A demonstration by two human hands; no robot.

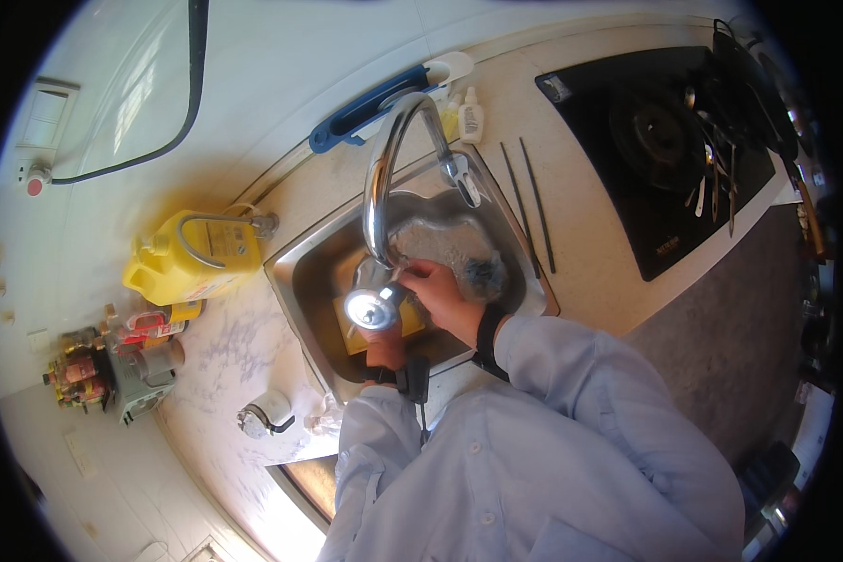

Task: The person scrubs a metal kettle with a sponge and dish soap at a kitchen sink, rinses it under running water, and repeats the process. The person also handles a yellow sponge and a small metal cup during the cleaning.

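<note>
Over the sink (323,265), my left hand (385,348) holds a shiny round metal vessel (371,309) from below; most of its fingers are hidden behind it. Thumb and fingertips of my right hand (439,291) are pinched at the vessel's upper edge, just under the spout of the chrome faucet (378,190). Behind my right hand, cloudy water (435,242) fills the far part of the sink. A dark bluish scrubber (485,274) sits in it. Under my left hand lies a flat yellow item (355,323), partly hidden.
Two dark chopsticks (527,204) lie right of the sink, before a black cooktop (604,140) with several utensils. Small bottles (471,119) and a blue plastic tool (365,105) stand behind the faucet. A yellow jug (197,256) and a glass mug (270,411) are at left.
</note>
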